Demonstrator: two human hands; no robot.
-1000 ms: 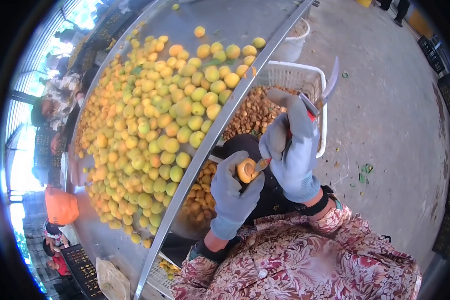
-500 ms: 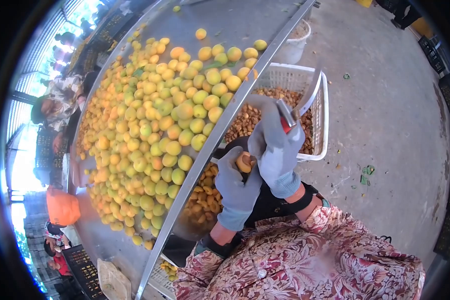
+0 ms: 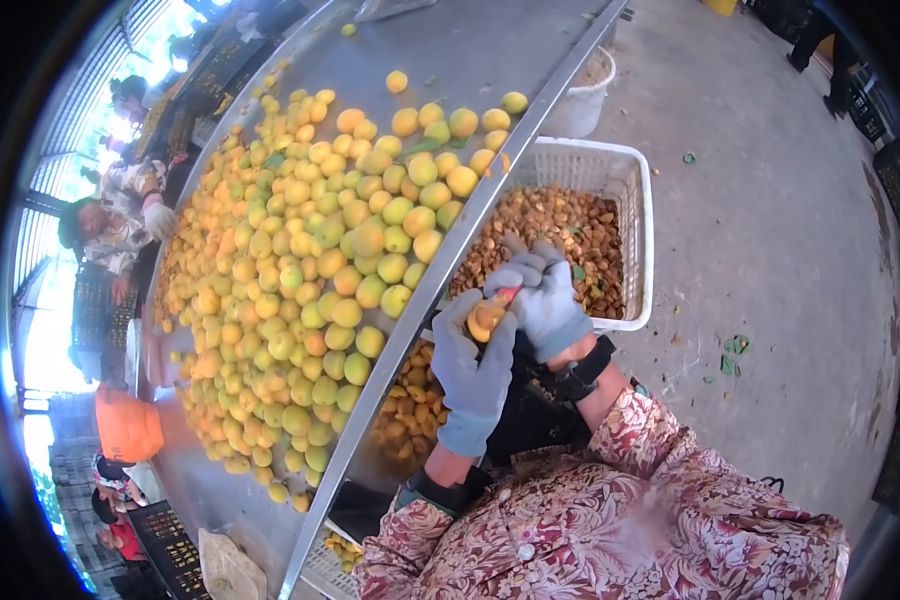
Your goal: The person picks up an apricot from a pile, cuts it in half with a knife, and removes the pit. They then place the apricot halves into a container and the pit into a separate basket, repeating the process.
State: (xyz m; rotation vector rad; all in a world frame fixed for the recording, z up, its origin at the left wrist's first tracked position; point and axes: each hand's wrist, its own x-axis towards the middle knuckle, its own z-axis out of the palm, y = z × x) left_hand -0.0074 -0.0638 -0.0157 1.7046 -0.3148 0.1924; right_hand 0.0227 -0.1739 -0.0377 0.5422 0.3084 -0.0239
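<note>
Both my hands wear grey gloves and meet just right of the metal table's edge. My left hand (image 3: 470, 370) is closed round an orange apricot (image 3: 485, 320), whose cut side shows. Against the fruit, my right hand (image 3: 548, 308) is closed on a knife (image 3: 507, 295); a bit of its red handle shows and the blade is hidden. Many yellow-green apricots (image 3: 340, 230) lie heaped on the table (image 3: 470, 50). Behind my hands a white crate (image 3: 642, 240) holds brown pits (image 3: 570, 225). Apricot halves (image 3: 410, 400) lie below the table edge, beside my left hand.
A white bucket (image 3: 590, 100) stands beyond the crate. Across the table are several people, one with a gloved hand (image 3: 158, 218) near the fruit. An orange hat (image 3: 128, 425), a dark crate (image 3: 170, 545) and a pale container (image 3: 230, 568) are at lower left. Leaves (image 3: 735, 345) lie on the floor.
My right hand has come down and turned towards the apricot in my left hand; the raised curved blade is now out of sight. Across the table, a person's gloved hand has reached to the fruit.
</note>
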